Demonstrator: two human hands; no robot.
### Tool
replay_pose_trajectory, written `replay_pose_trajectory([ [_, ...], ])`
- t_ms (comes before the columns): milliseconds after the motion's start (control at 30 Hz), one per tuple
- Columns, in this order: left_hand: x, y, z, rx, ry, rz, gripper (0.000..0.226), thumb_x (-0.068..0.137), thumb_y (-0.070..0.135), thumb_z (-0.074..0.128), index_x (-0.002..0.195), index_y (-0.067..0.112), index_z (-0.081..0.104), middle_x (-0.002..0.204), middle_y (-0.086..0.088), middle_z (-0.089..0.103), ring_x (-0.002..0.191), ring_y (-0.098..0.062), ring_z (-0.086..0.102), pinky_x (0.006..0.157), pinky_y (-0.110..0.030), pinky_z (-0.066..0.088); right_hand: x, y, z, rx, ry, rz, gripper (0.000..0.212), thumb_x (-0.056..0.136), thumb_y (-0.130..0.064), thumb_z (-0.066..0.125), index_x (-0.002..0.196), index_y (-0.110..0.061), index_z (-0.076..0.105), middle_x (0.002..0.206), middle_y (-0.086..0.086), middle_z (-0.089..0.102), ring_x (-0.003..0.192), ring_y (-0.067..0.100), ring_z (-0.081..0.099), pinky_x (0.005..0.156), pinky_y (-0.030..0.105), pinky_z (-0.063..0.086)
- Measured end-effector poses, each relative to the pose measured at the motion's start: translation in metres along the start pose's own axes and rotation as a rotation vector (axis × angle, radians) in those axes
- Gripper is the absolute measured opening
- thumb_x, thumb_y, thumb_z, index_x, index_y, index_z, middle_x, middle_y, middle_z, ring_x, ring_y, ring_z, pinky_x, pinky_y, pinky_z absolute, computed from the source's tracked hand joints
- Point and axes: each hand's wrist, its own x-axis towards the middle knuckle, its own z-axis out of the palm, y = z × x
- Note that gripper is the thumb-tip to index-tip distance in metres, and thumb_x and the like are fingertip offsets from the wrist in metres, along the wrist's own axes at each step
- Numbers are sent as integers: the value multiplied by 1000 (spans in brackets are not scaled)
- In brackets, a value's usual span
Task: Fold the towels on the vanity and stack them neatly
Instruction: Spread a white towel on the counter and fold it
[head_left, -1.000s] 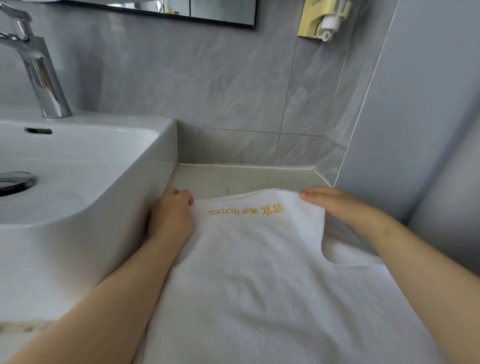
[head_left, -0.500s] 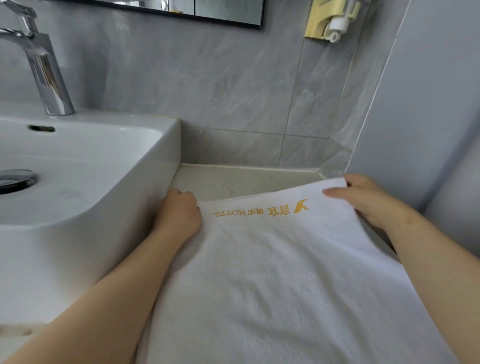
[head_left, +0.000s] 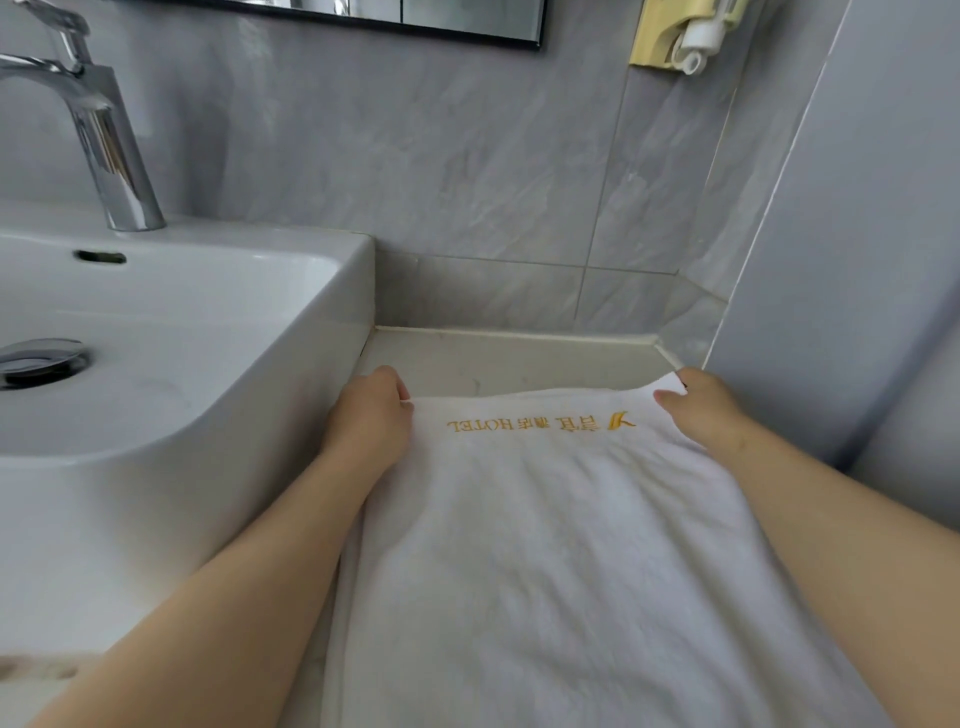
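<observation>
Towel (head_left: 561, 545) lies spread flat on the surface (head_left: 509, 361), running from 6 o'clock up to mid-view, with its gold-lettered hem (head_left: 540, 423) at the far end. The left hand (head_left: 371, 415) grasps the far left corner with curled fingers; the right hand (head_left: 701, 410) pinches the far right corner, thumb on top and the other fingers hidden beneath. The step looks like squaring the cloth for a first fold. To do it well, pull evenly on both corners so the hem stays straight, then lift them together towards 6 o'clock. The near hem is out of view, so matching edges needs a look down. Room is tight: the basin (head_left: 332, 332) wall hugs the left edge at 9 o'clock and a grey panel (head_left: 857, 260) crowds 3 o'clock. Only a bare strip lies at 12, so up and back is the free path.
</observation>
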Motion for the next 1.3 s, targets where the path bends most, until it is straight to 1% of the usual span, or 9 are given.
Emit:
replay_pose_trajectory([
  [233,3,-2,0,53,-2,-86,17,95,11,43,108,7,53,120,-16,56,108,-33,54,81,-31,43,3,-7,7,-181,48,4,20,97,-29,43,106,-13,50,115,18,58,101,36,54,84,35,44],
  [400,1,-7,5,76,53,-77,19,93,5,40,107,6,54,118,-17,54,104,-35,53,77,-31,41,-5,-15,15,-470,135,-28,30,102,-33,30,118,-14,46,117,19,57,107,37,54,71,32,35],
  [600,-1,-9,9,109,145,-32,22,93,2,38,108,8,54,115,-14,54,100,-34,53,72,-30,36,-6,-18,22,-526,138,-39,25,101,-31,33,115,-14,45,115,17,58,104,35,55,69,31,34],
  [800,-8,-6,6,190,124,74,36,88,-4,39,118,8,54,129,-15,45,108,-36,49,87,-36,43,-22,-24,22,-710,294,-246,27,92,-11,43,118,-16,51,119,12,51,111,32,45,88,37,33],
  [933,-21,16,-14,377,54,154,41,88,3,41,126,14,52,136,-6,42,130,-30,32,103,-43,34,-52,-50,16,-492,-67,-379,30,97,-32,39,123,-32,54,133,-3,52,125,25,40,101,35,29],
  [1033,-46,31,-10,413,-337,185,39,97,32,36,136,27,41,144,0,37,135,-27,29,111,-46,25,-79,-49,20,-405,-515,-336,52,93,-58,36,142,-44,30,153,-17,22,144,18,15,115,47,12],
  [1100,-63,31,3,515,-514,166,52,96,52,26,146,37,19,156,1,15,143,-29,11,113,-55,13,-89,-41,23,-511,-520,-304,60,89,-68,28,145,-50,12,157,-18,1,146,15,-3,115,54,2],
  [1167,-67,26,12,568,-509,149,58,94,61,16,147,43,1,158,5,-7,145,-27,-7,111,-61,0,-91,-39,26,-544,-455,-277,63,88,-71,21,145,-51,5,158,-17,-7,146,15,-8,113,56,-1],
  [1300,-45,20,16,587,-431,199,56,93,62,11,146,47,-3,158,7,-9,146,-21,-10,113,-57,-6,-80,-45,36,-516,-425,-223,64,87,-73,19,146,-50,5,158,-15,-7,146,16,-8,112,58,-3],
])
